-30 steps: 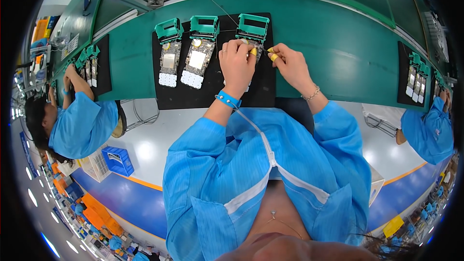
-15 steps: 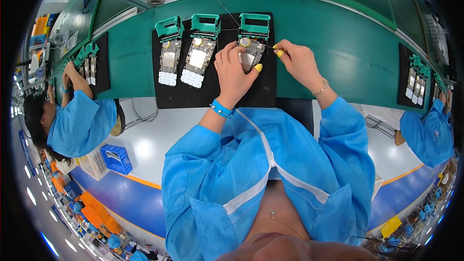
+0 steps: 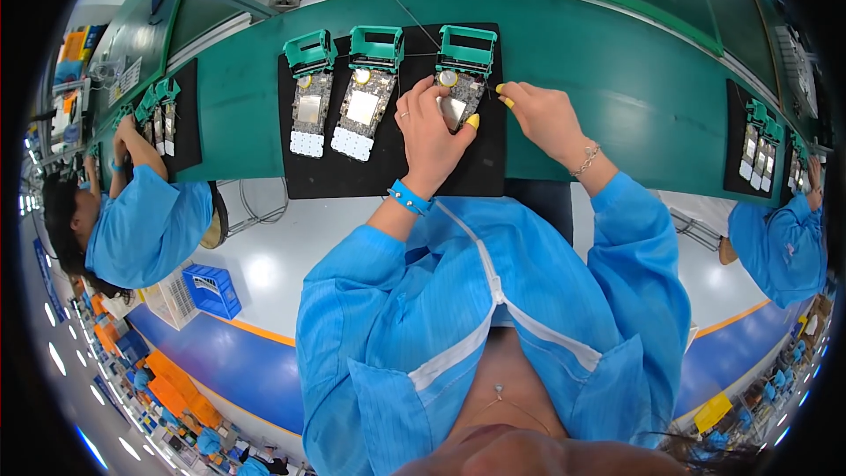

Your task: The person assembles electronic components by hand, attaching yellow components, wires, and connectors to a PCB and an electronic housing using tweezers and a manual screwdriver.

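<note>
Three circuit boards joined to green plastic frames lie side by side on a black mat [image 3: 308, 178]. My left hand [image 3: 432, 137] grips the right-hand circuit board [image 3: 474, 88], its yellow-tipped thumb at one edge and fingers over the other side. That board's green frame [image 3: 467, 63] points away from me, and a round coin-shaped part [image 3: 448, 78] sits near the join. Just right of the board, my right hand [image 3: 539, 115] pinches with yellow-covered fingertips; a thin dark strand seems to run from them toward the board, too fine to name.
Two more circuit boards, the left [image 3: 308, 110] and the middle [image 3: 362, 107], lie left of my left hand. A thin cord [image 3: 407, 11] crosses the green bench [image 3: 617, 97]. Co-workers in blue sit at the left [image 3: 145, 225] and right [image 3: 775, 247]. A blue crate [image 3: 211, 291] stands on the floor.
My right hand has shifted very slightly down and its fingers look more closed together. The gripped board and my left hand have moved a touch to the right.
</note>
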### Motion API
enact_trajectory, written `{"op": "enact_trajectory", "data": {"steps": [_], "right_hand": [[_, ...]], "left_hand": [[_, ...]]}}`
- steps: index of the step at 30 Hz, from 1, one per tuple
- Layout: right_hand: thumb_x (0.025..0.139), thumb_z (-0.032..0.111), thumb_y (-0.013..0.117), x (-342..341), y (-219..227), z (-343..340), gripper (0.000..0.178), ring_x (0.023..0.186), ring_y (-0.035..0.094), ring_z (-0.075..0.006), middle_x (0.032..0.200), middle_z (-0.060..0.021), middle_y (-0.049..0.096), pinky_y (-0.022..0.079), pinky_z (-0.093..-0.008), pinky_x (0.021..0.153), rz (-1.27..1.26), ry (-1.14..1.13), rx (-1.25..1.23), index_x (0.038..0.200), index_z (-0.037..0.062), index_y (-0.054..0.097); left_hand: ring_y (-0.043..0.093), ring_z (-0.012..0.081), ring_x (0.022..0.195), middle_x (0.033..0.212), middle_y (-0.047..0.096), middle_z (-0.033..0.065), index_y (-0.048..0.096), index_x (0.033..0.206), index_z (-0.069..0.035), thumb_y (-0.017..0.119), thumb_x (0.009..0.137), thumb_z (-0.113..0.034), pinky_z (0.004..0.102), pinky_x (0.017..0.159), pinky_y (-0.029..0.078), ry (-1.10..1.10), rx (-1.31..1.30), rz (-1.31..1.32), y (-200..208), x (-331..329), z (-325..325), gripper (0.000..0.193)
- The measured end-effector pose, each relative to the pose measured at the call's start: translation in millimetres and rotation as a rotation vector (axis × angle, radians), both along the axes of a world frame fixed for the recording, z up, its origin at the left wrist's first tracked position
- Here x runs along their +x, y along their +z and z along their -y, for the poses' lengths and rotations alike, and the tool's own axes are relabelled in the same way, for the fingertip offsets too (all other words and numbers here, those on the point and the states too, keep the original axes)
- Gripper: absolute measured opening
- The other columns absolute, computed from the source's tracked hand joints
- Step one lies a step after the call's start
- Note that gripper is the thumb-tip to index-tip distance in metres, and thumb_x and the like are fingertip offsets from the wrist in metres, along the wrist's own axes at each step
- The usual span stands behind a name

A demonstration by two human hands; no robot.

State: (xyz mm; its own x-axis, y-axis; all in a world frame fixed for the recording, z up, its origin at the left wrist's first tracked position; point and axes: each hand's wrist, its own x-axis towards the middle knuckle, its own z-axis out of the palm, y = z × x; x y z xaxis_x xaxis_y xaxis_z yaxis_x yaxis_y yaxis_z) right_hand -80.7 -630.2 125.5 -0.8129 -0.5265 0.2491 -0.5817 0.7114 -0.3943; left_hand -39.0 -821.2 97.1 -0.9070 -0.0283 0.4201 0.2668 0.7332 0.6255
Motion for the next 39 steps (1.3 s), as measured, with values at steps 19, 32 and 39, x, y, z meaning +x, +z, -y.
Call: {"op": "enact_trajectory", "data": {"steps": [19,32,39], "right_hand": [[0.087,0.017,0.055,-9,5,104,0.011,0.065,0.062,-0.0274,0.076,-0.0076,0.063,0.048,-0.0385,0.056,0.062,-0.113,-0.092,0.094,0.0086,0.056],[0.084,0.020,0.060,-27,10,107,0.013,0.061,0.062,-0.0261,0.069,-0.0086,0.063,0.047,-0.0368,0.054,0.035,-0.112,-0.036,0.091,0.0088,0.060],[0.082,0.020,0.061,-19,4,97,0.017,0.064,0.062,-0.0287,0.069,-0.0118,0.064,0.048,-0.0378,0.060,0.416,-0.106,-0.284,0.085,0.0034,0.062]], "left_hand": [[0.041,0.0372,0.107,0.120,0.044,0.0169,0.059,0.115,-0.013,0.073,0.065,-0.025,0.0469,0.087,0.036,0.196,-0.211,0.018,-1,-19,81,0.054],[0.040,0.0366,0.109,0.121,0.043,0.0171,0.057,0.115,-0.013,0.073,0.064,-0.019,0.0458,0.090,0.034,0.165,-0.193,0.048,6,-10,76,0.054],[0.046,0.0280,0.093,0.095,0.047,0.0078,0.062,0.092,-0.012,0.071,0.069,-0.010,0.0412,0.077,0.036,0.233,-0.173,-0.094,12,-11,68,0.025]]}}
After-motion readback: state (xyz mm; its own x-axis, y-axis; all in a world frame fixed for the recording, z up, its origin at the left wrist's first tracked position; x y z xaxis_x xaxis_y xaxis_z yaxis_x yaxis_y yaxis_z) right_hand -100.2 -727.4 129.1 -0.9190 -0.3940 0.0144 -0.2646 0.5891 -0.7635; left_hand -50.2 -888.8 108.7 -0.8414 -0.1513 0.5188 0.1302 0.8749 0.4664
